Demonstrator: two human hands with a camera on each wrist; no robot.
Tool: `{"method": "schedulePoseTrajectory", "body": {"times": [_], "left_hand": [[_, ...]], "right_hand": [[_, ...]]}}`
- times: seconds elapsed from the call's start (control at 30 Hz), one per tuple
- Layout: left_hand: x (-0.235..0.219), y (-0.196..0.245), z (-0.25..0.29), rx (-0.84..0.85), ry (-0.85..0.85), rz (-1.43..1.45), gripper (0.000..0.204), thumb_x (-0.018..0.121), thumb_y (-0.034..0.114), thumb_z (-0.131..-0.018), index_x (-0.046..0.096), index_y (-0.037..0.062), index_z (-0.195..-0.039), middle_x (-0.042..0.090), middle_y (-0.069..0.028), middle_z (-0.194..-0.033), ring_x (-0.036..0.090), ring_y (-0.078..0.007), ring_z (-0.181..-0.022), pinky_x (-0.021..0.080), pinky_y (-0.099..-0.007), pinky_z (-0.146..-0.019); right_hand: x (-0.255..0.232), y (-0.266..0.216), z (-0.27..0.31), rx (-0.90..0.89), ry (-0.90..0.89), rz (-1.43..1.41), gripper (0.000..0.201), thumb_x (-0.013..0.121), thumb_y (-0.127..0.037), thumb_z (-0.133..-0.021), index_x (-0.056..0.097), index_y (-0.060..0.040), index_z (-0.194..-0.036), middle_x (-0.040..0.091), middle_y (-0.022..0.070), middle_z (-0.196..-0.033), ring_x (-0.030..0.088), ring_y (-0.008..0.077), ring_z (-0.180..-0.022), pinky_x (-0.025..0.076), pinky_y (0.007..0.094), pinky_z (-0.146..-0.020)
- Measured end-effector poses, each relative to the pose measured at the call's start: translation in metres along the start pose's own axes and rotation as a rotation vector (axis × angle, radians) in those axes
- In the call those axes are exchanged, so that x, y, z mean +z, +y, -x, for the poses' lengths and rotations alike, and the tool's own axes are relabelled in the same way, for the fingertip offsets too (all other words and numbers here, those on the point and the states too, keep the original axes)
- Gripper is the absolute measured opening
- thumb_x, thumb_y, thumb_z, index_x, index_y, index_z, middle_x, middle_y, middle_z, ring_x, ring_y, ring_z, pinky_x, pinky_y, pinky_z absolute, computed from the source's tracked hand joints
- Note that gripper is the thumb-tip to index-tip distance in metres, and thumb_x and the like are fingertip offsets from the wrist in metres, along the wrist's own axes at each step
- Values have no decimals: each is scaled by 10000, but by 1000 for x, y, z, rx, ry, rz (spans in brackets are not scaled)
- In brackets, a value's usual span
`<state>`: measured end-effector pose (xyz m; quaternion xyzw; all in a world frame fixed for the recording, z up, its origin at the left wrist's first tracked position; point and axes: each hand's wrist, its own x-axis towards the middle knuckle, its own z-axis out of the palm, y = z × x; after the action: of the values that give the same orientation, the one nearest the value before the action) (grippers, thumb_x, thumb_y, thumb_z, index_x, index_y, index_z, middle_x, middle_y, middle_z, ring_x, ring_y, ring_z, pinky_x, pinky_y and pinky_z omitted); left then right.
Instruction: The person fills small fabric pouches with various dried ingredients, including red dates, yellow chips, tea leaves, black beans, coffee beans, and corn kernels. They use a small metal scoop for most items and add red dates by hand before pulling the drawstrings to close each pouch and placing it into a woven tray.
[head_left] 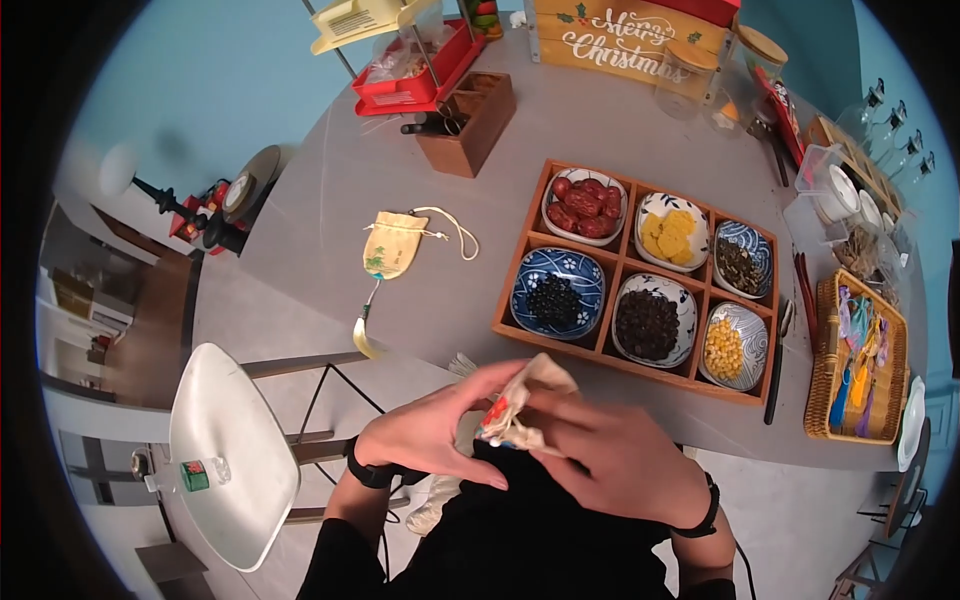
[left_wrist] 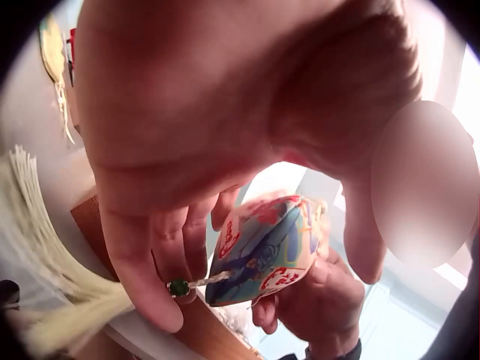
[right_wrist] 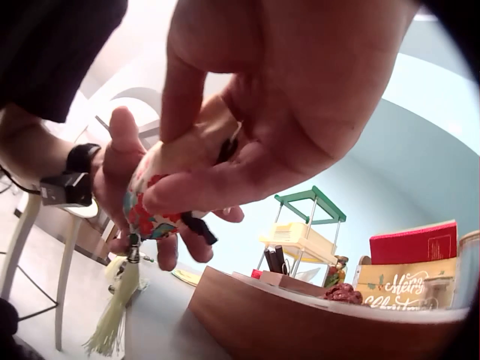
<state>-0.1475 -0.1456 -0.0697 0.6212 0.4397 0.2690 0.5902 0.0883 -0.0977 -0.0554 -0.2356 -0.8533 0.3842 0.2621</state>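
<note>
A small cream drawstring pouch with a red and blue floral print (head_left: 512, 410) is held over the person's lap, in front of the table edge. My right hand (head_left: 625, 460) grips its cream upper part between thumb and fingers. Around its other side, my left hand (head_left: 435, 425) is spread, thumb apart from the fingers, which lie against the pouch's lower end. From that end hangs a pale yellow tassel (right_wrist: 120, 307) on a cord with a green bead (left_wrist: 178, 288), close by the left fingers. A yellow drawstring pouch with a tassel (head_left: 393, 245) lies on the table.
A wooden divided tray (head_left: 620, 262) holds bowls of red dates, yellow slices, black beans and other dried goods. A wicker basket of colourful tassels (head_left: 815, 400) stands at the right. A wooden caddy (head_left: 485, 135) sits farther back, and a white chair (head_left: 235, 450) at the left.
</note>
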Motion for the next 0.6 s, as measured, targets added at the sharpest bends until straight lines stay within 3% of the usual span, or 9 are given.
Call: {"method": "schedulePoseTrajectory", "body": {"times": [0.07, 0.13, 0.23, 0.3, 0.33, 0.4, 0.53, 0.6], "left_hand": [[0, -4, -14, 41, -29, -25, 1016, 932, 191, -594, 344, 21, -1404, 519, -112, -1313, 525, -230, -1203, 422, -359, -1007], [-2, -5, -24, -4, -176, -107, 849, 861, 149, -662, 380, 0, -1346, 542, -141, -1284, 543, -238, -1192, 440, -382, -989], [4, -6, -26, -63, -230, -26, 772, 850, 150, -660, 435, 17, -1297, 571, -117, -1221, 574, -227, -1114, 457, -360, -944], [5, -10, -29, -38, -296, 60, 759, 860, 163, -658, 461, 35, -1291, 572, -101, -1209, 573, -215, -1093, 463, -344, -928], [3, -10, -30, -15, -318, 22, 751, 856, 132, -671, 462, 29, -1303, 570, -99, -1228, 565, -207, -1124, 461, -343, -947], [7, -24, -30, -33, -313, 223, 740, 845, 101, -685, 460, 20, -1313, 566, -98, -1252, 556, -202, -1157, 451, -341, -978], [11, -28, -29, -91, -296, 320, 696, 821, 72, -709, 465, 13, -1305, 562, -99, -1270, 550, -198, -1178, 443, -339, -999], [9, -24, -32, -121, -270, 197, 668, 812, 80, -725, 475, 18, -1299, 569, -98, -1262, 554, -193, -1171, 446, -338, -991]], "right_hand": [[-3, -7, 1, -27, -160, 156, 134, 675, -137, -842, 660, -69, -956, 576, 39, -1282, 664, 228, -873, 551, 321, -645], [-2, -10, 2, -10, -178, 184, 121, 685, -136, -821, 643, -84, -923, 553, 32, -1306, 654, 210, -843, 547, 325, -633], [0, -10, 4, 18, -212, 243, 121, 678, -118, -805, 639, -87, -915, 595, 15, -1193, 636, 202, -827, 543, 324, -629], [2, 1, 10, -72, -259, 181, 135, 664, -108, -801, 632, -92, -931, 609, -8, -1048, 600, 193, -837, 532, 320, -639], [-2, 1, 13, -51, -259, 194, 135, 664, -108, -801, 632, -92, -931, 609, -8, -1048, 600, 193, -837, 532, 320, -639], [-7, 0, 10, -7, -357, 185, 138, 649, -113, -818, 629, -99, -954, 603, -22, -956, 572, 195, -864, 520, 319, -663], [0, 7, 14, -67, -306, 131, 149, 623, -62, -787, 565, -45, -923, 585, 46, -940, 547, 253, -838, 491, 351, -656], [0, 5, 14, -64, -248, 165, 181, 621, -58, -783, 564, -44, -955, 587, 44, -951, 549, 251, -824, 489, 348, -651]]}}
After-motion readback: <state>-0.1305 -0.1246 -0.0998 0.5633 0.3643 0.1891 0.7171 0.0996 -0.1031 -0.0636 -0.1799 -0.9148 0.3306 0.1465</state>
